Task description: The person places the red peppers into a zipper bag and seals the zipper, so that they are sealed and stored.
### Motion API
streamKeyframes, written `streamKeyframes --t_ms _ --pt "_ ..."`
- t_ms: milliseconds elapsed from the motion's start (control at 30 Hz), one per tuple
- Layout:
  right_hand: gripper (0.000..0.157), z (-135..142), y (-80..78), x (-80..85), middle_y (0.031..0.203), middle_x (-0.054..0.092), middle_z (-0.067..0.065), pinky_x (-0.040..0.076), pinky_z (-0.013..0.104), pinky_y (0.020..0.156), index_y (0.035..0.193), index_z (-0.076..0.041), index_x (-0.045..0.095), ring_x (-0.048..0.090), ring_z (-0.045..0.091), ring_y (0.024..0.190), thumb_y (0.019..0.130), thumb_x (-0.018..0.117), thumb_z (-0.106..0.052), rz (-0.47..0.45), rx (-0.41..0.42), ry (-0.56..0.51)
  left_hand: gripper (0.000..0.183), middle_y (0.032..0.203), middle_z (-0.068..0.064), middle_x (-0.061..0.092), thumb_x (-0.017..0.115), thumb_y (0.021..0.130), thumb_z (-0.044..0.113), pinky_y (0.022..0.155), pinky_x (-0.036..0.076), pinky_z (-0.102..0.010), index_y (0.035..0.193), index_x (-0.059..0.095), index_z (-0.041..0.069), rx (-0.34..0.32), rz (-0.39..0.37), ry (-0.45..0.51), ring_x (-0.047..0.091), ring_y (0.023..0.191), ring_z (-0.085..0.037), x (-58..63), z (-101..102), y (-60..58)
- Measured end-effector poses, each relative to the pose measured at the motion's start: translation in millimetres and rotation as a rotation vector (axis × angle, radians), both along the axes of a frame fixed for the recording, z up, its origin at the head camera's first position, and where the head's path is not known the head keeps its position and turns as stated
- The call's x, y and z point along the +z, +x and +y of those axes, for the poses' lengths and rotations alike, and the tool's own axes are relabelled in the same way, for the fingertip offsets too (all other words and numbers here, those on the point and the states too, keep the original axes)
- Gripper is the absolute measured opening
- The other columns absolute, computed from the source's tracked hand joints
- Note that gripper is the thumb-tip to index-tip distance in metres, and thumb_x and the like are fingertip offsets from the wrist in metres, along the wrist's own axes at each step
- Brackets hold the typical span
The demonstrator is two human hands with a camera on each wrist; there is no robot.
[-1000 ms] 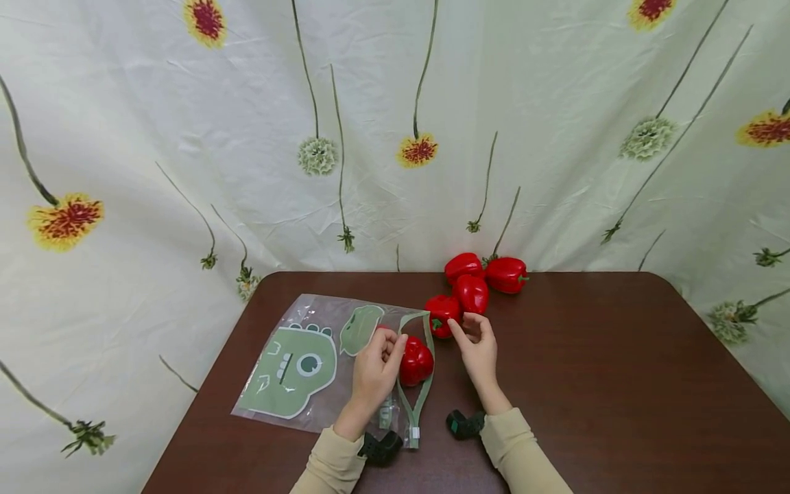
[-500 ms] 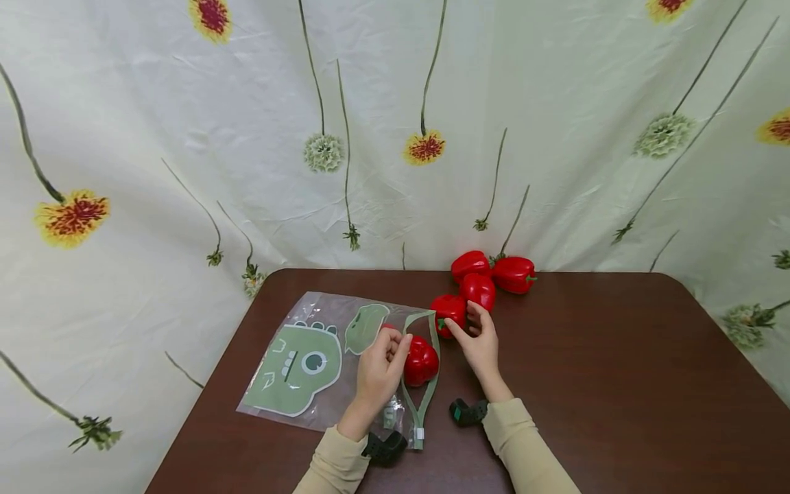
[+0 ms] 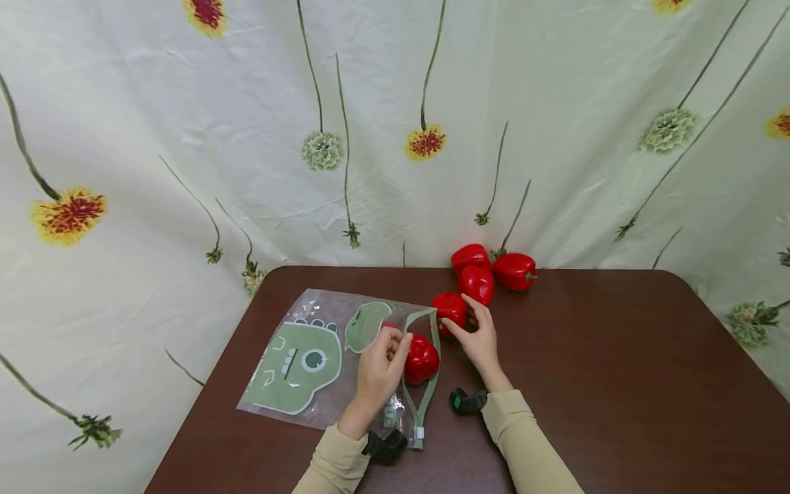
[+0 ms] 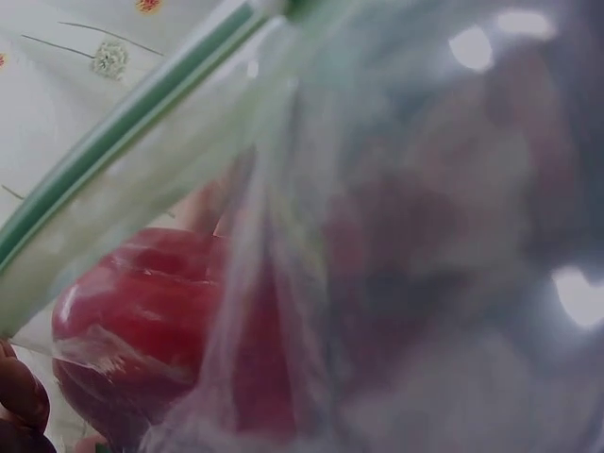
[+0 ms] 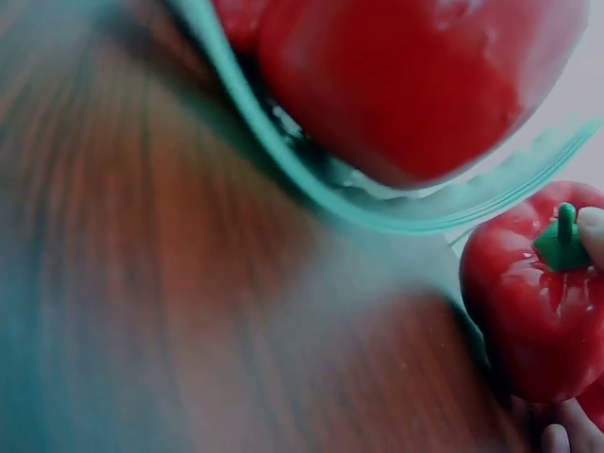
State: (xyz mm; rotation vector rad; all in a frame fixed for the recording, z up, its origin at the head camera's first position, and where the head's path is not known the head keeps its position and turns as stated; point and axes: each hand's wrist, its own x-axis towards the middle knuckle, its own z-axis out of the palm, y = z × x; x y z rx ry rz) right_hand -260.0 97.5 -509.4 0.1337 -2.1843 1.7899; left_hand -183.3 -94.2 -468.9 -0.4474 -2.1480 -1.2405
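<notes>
A clear zip bag (image 3: 308,357) with a green dinosaur print lies on the brown table (image 3: 617,384), its green-rimmed mouth (image 3: 427,384) facing right. My left hand (image 3: 384,360) pinches the upper lip of the mouth and holds it up. One red pepper (image 3: 422,358) sits just inside; the left wrist view shows this pepper (image 4: 142,321) through the plastic. My right hand (image 3: 478,336) curls round another red pepper (image 3: 449,307) just outside the mouth. In the right wrist view a fingertip (image 5: 595,226) touches that pepper (image 5: 538,293) by its green stem.
Three more red peppers (image 3: 475,283) (image 3: 469,257) (image 3: 514,270) cluster at the table's far edge, against a flowered cloth backdrop (image 3: 395,137). Black wrist-worn cameras (image 3: 465,400) sit by both cuffs.
My right hand has reached forward and closed round the nearest loose pepper. The left hand keeps its pinch on the bag's lip.
</notes>
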Motion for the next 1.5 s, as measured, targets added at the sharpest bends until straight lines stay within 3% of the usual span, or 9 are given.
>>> streamKeyframes --t_ms 200,400,667,800,1233,1500 --pt "0.057 3 5.2 4.4 0.129 0.047 0.014 0.038 0.046 0.099 0.127 -0.005 0.051 0.048 0.031 0.118 0.078 0.078 -0.014 -0.018 0.05 -0.048 0.012 0.058 0.012 0.041 0.065 0.088 0.014 0.045 0.034 -0.017 0.084 0.054 0.011 -0.006 0.0 0.002 0.039 0.051 -0.003 -1.2 0 0.1" --pt "0.056 3 24.9 29.3 0.128 0.047 0.025 0.037 0.051 0.098 0.127 0.007 0.041 0.048 0.039 0.114 0.08 0.071 -0.002 -0.038 0.119 -0.083 0.012 0.059 0.012 0.041 0.065 0.088 0.014 0.045 0.035 -0.017 0.085 0.054 0.012 -0.006 0.0 0.002 0.039 0.051 -0.003 -1.5 0 0.3" --pt "0.058 13 35.7 36.4 0.133 0.044 0.024 0.036 0.051 0.098 0.126 0.007 0.037 0.046 0.038 0.115 0.08 0.07 0.001 -0.09 0.214 -0.028 0.012 0.059 0.012 0.041 0.065 0.088 0.014 0.045 0.035 -0.018 0.084 0.054 0.012 -0.006 0.006 -0.001 0.039 0.051 -0.002 -0.8 -1 0.3" --pt "0.058 18 40.0 36.0 0.132 0.045 0.022 0.039 0.045 0.096 0.127 0.007 0.036 0.05 0.038 0.113 0.08 0.07 -0.001 -0.096 0.249 -0.003 0.012 0.059 0.011 0.043 0.065 0.088 0.013 0.045 0.035 -0.018 0.084 0.054 0.011 -0.006 0.017 -0.002 0.04 0.051 -0.002 -1.4 -1 -0.5" --pt "0.058 33 59.0 39.3 0.132 0.045 0.023 0.043 0.029 0.09 0.125 0.008 0.037 0.048 0.035 0.112 0.077 0.07 0.004 0.005 0.242 0.008 0.011 0.059 0.012 0.043 0.065 0.088 0.014 0.045 0.035 -0.018 0.084 0.055 0.012 -0.005 0.005 0.001 0.04 0.051 -0.003 -0.8 0 0.6" --pt "0.059 31 71.2 39.1 0.134 0.042 0.027 0.044 0.024 0.085 0.122 0.01 0.036 0.049 0.015 0.109 0.075 0.071 0.008 0.095 0.283 -0.005 0.011 0.058 0.013 0.043 0.065 0.088 0.016 0.046 0.035 -0.017 0.084 0.055 0.012 0.001 0.005 -0.008 0.04 0.051 -0.002 0.3 1 1.4"
